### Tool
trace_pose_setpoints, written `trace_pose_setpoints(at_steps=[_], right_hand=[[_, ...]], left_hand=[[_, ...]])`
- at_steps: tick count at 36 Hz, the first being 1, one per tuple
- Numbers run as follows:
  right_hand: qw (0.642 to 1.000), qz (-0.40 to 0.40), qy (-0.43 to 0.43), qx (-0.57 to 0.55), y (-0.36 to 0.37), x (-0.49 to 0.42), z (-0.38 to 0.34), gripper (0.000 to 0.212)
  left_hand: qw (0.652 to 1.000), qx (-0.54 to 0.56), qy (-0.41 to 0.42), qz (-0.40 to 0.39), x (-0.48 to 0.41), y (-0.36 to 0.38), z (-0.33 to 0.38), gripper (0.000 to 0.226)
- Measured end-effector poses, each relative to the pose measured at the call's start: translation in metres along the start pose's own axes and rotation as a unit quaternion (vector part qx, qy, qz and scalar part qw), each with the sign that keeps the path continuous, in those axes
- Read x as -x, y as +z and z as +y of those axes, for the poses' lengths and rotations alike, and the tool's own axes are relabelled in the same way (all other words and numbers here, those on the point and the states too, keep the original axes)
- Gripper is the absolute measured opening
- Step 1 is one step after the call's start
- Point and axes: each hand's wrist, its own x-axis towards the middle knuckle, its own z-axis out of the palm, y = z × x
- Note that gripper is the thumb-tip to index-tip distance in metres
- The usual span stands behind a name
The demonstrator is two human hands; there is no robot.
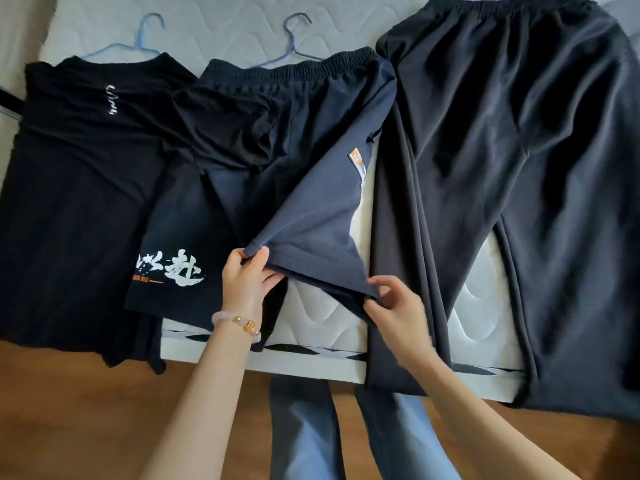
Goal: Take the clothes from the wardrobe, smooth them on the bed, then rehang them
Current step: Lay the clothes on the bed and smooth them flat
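Near the bed's edge, one leg of the soft dark blue shorts [304,216] is being held up by its hem. The hem's left corner is being pinched by the left hand [246,277], and its right corner by the right hand [394,306], which is a little nearer. The hem is being stretched from left to right between them. From both grips the shorts are lying away across the white quilted mattress [311,313], the long way running near to far, with the stretchy waistband [298,69] at the far end. A pull toward the near side is probably being called for.

On the other leg, big white brush letters [173,271] are being shown over a thin orange line; the last looks like "赴". Farther off, a small orange and white tag [358,161] on the side seam is too small to read. So is the white writing [110,103] on the black T-shirt [79,188] at the left.
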Motion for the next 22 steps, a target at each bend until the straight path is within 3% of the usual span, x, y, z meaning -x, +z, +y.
trace_pose_setpoints(at_steps=[2,4,6,8,10,13,15,17,19,20,22], right_hand=[[0.981,0.041,-0.146,0.121,-0.024,0.008,-0.012,0.033],[0.928,0.075,-0.284,0.228,-0.041,0.015,-0.019,0.030],[0.876,0.089,-0.369,0.298,-0.044,0.019,-0.010,0.025],[0.865,0.056,-0.361,0.344,-0.039,0.022,0.010,0.027],[0.900,-0.019,-0.244,0.361,-0.027,0.025,0.024,0.038],[0.958,-0.100,-0.036,0.267,-0.014,0.023,0.043,0.043],[0.976,-0.117,0.013,0.183,-0.010,0.020,0.042,0.048],[0.993,-0.103,0.050,0.015,-0.010,0.016,0.033,0.053],[0.968,-0.067,0.116,-0.213,-0.021,0.005,0.024,0.038],[0.930,-0.108,0.126,-0.328,-0.028,0.001,0.016,0.036],[0.875,-0.116,0.103,-0.459,-0.038,-0.011,0.011,0.051]], left_hand=[[0.999,0.038,-0.015,-0.029,0.005,-0.003,0.000,0.010],[0.994,0.088,-0.040,-0.042,0.010,-0.004,-0.005,0.016],[0.991,0.115,-0.063,-0.037,0.016,-0.008,-0.014,0.018],[0.991,0.112,-0.064,-0.018,0.019,-0.012,-0.025,0.017],[0.998,0.059,-0.035,0.014,0.023,-0.012,-0.034,0.014],[0.982,-0.141,0.123,0.041,0.032,0.002,-0.037,0.019],[0.939,-0.242,0.245,0.004,0.044,0.024,-0.035,0.020],[0.885,-0.320,0.333,-0.062,0.057,0.051,-0.036,0.013],[0.837,-0.382,0.370,-0.133,0.065,0.076,-0.044,0.011],[0.813,-0.412,0.373,-0.173,0.068,0.085,-0.049,0.013],[0.758,-0.474,0.353,-0.274,0.071,0.097,-0.062,0.016]])
